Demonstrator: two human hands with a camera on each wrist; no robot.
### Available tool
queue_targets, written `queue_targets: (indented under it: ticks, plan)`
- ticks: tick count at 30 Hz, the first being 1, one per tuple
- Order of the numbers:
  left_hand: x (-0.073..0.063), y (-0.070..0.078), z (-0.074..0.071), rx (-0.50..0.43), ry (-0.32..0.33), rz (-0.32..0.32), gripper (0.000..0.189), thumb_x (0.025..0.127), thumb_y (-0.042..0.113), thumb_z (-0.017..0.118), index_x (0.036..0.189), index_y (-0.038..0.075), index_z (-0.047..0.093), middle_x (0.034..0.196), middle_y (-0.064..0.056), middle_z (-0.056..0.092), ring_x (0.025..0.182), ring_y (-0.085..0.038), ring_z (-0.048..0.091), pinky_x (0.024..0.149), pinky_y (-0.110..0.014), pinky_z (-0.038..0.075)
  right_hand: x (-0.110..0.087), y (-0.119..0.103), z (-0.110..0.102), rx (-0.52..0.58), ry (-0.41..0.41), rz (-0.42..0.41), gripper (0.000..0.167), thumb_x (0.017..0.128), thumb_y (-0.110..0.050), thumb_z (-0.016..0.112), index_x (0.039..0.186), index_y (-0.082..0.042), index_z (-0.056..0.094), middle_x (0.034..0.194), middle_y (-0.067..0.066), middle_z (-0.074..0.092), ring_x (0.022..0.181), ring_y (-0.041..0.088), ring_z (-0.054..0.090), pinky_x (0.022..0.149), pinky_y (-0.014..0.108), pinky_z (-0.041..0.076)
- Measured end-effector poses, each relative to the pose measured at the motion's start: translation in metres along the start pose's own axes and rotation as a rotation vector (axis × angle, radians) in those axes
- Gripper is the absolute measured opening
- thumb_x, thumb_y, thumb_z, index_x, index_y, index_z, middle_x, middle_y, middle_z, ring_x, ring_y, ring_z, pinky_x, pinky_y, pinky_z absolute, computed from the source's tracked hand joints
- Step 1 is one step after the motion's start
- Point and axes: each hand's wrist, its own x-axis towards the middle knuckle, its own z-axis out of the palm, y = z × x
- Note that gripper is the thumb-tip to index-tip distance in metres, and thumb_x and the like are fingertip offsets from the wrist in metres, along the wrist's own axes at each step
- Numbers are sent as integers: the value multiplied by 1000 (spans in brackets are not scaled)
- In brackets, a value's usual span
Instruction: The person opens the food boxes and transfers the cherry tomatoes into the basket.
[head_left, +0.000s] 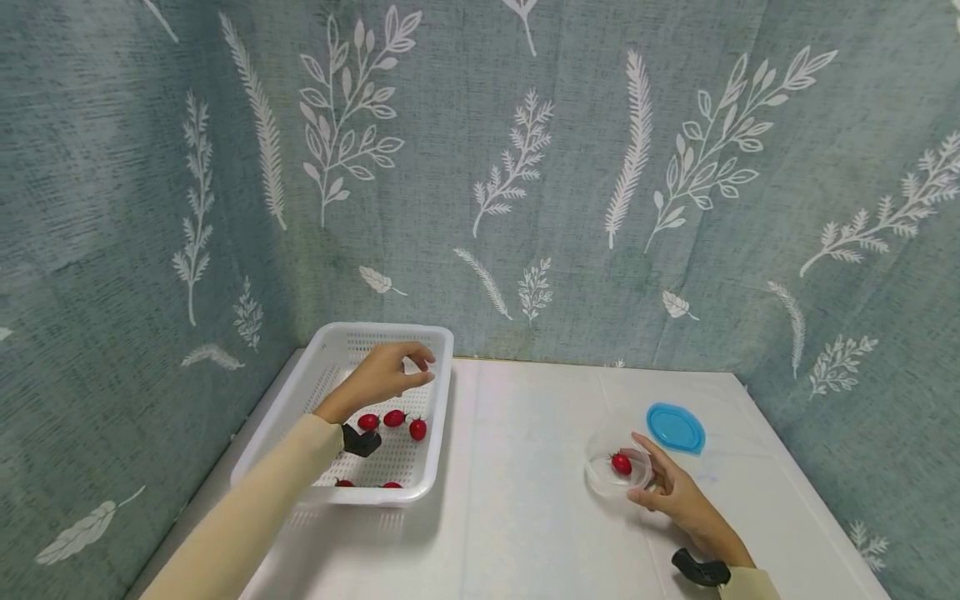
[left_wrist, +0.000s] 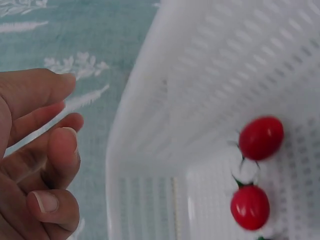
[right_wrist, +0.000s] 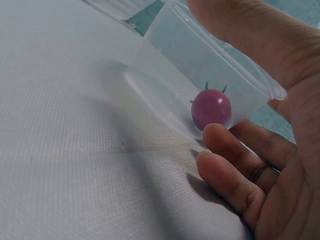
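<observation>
My left hand [head_left: 382, 373] hovers over a white perforated basket [head_left: 441, 433], fingers loosely bent, with nothing between thumb and fingertips. Several red cherry tomatoes [head_left: 394, 418] lie on the basket floor; two tomatoes [left_wrist: 250, 207] show clearly beside the hand in the left wrist view. On the right, a clear plastic container [head_left: 597, 477] stands on the table, its base on the cloth. My right hand [head_left: 684, 502] holds it by its right side, thumb and fingers around the wall. Inside lies one cherry tomato [right_wrist: 211, 110] with a green stem.
A blue lid [head_left: 677, 427] lies flat on the white tablecloth [head_left: 517, 500], just behind the right hand. Grey-green curtain [head_left: 570, 317] with white leaf prints encloses the table at the back and both sides. The basket stands at the left, near the curtain.
</observation>
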Motion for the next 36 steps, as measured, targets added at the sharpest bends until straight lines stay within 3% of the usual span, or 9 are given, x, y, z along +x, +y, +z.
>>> queue_targets:
  ticks: [8,18,26,36]
  plan:
    - [21,16,20,1,-36,66,25,96,20,75,119,12,72,104,-3,71,56,-16,58,56,-33,55,-3,2,-1,12,-2,-11,94,94,-19,78,165,-30,19,167,18,18,83,24,47,69,31,52]
    - [42,40,40,37,-82,149,25,96,27,75,119,15,72,103,3,71,63,-12,55,63,-31,51,-1,3,-4,-18,16,-35,92,93,-20,79,165,-30,22,163,19,28,82,24,49,68,30,50]
    - [56,62,65,-70,-177,166,24,97,26,74,118,15,71,105,0,70,57,-16,59,58,-31,56,-3,6,-1,-28,28,-29,95,90,-20,81,164,-30,23,163,22,27,80,24,54,63,29,50]
    - [74,86,103,-78,-252,251,23,98,26,74,118,17,72,102,5,71,57,-15,63,60,-29,54,1,4,-3,-18,14,-41,93,92,-22,80,164,-32,22,166,18,23,81,24,49,67,30,50]
